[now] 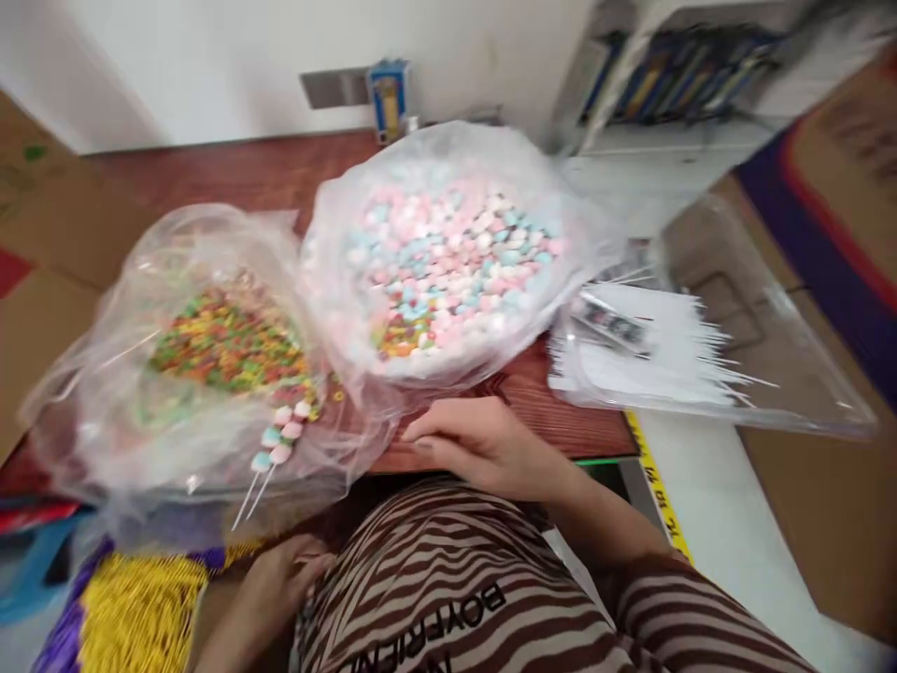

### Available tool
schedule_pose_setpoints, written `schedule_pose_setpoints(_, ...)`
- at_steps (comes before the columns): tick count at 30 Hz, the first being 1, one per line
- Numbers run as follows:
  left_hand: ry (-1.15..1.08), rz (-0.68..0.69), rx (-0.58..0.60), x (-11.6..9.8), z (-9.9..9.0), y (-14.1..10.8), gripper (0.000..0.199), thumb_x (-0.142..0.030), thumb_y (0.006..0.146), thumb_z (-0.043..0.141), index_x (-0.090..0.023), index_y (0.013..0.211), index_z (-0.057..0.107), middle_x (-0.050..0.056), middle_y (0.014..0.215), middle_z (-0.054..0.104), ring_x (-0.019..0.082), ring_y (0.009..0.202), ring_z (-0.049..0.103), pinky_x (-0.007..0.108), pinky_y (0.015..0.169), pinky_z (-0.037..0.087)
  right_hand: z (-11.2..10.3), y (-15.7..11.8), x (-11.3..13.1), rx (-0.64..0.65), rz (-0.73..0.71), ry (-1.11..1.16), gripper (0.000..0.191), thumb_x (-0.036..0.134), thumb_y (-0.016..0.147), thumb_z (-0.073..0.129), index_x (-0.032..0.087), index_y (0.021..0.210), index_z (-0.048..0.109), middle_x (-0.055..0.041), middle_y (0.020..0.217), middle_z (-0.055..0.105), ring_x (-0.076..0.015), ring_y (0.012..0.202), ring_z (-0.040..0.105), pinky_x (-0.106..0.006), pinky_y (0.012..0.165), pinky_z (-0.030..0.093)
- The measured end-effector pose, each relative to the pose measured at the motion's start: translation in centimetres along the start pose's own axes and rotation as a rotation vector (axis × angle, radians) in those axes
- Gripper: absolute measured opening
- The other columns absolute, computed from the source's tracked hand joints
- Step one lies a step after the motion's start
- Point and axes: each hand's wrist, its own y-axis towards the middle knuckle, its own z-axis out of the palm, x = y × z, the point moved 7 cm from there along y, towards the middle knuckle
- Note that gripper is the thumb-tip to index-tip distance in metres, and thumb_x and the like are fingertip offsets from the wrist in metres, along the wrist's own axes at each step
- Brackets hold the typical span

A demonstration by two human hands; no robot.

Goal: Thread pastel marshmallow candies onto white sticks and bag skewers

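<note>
My right hand (483,444) rests on the front edge of the wooden table, fingers bent together; whether something small is between them cannot be made out. Below the table edge at the lower left, my left hand (298,570) is blurred near my lap, its fingers curled. Two sticks with pink, white and blue pieces (281,435) lie on the front of a clear bag (105,411) of small colourful rings (224,341). Behind my right hand is a larger bag of pastel pieces (462,262), with a small patch of colourful rings (403,335) at its front left.
White sticks (651,346) lie in a clear plastic bag on the right, under a small packet (609,324). Cardboard boxes (827,486) stand at both sides. A blue box (389,98) is by the wall. Yellow and purple material (140,608) sits at the lower left.
</note>
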Motion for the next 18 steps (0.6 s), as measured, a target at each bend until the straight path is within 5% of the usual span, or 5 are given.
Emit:
schedule_pose_setpoints(3, 0.048, 0.207, 0.175, -9.0, -0.4, 2.1, 0.035, -0.051, 0.087, 0.057, -0.021, 0.077, 0.072, 0.005, 0.081, 0.076, 0.024, 0.079, 0.069, 0.031, 0.074, 0.049, -10.1, -4.7, -0.1, -0.520, 0.177, -0.303, 0.024, 0.037, 0.101, 0.055, 0.025, 0.095, 0.074, -0.0027, 0.086, 0.076, -0.0195, 0.077, 0.069, -0.030, 0.072, 0.051)
schedule_pose_setpoints(5, 0.088, 0.297, 0.263, -13.4, -0.7, 2.2, 0.027, -0.043, 0.087, 0.058, -0.021, 0.079, 0.071, 0.003, 0.082, 0.075, 0.021, 0.079, 0.067, 0.029, 0.074, 0.046, -15.8, -7.6, -0.9, -0.724, 0.382, -0.665, 0.023, 0.034, 0.100, 0.055, 0.023, 0.097, 0.074, -0.0052, 0.088, 0.075, -0.0227, 0.081, 0.068, -0.033, 0.075, 0.049)
schedule_pose_setpoints(8, 0.129, 0.384, 0.352, -17.1, -0.7, 2.0, 0.018, -0.034, 0.087, 0.060, -0.022, 0.084, 0.071, 0.001, 0.086, 0.074, 0.019, 0.083, 0.065, 0.027, 0.075, 0.043, -20.8, -9.0, -4.9, -0.541, 0.772, -1.151, 0.024, 0.028, 0.097, 0.054, 0.017, 0.106, 0.075, -0.0132, 0.106, 0.075, -0.0299, 0.099, 0.068, -0.037, 0.081, 0.047)
schedule_pose_setpoints(12, 0.116, 0.466, 0.348, -18.8, 0.0, 2.2, 0.016, -0.033, 0.087, 0.063, -0.023, 0.094, 0.073, 0.001, 0.096, 0.075, 0.020, 0.090, 0.065, 0.028, 0.080, 0.044, -21.2, -8.5, -10.4, -0.099, 0.981, -1.375, 0.029, 0.018, 0.098, 0.049, 0.011, 0.109, 0.075, -0.0197, 0.112, 0.072, -0.0305, 0.104, 0.068, -0.035, 0.078, 0.047)
schedule_pose_setpoints(18, 0.098, 0.408, 0.301, -17.4, 1.2, 3.0, 0.032, -0.034, 0.086, 0.067, -0.024, 0.115, 0.074, 0.005, 0.109, 0.076, 0.024, 0.100, 0.067, 0.031, 0.089, 0.047, -19.8, -8.7, -10.7, -0.108, 0.945, -1.432, 0.033, 0.021, 0.101, 0.044, 0.009, 0.114, 0.072, -0.0225, 0.115, 0.070, -0.0313, 0.103, 0.069, -0.035, 0.076, 0.047)
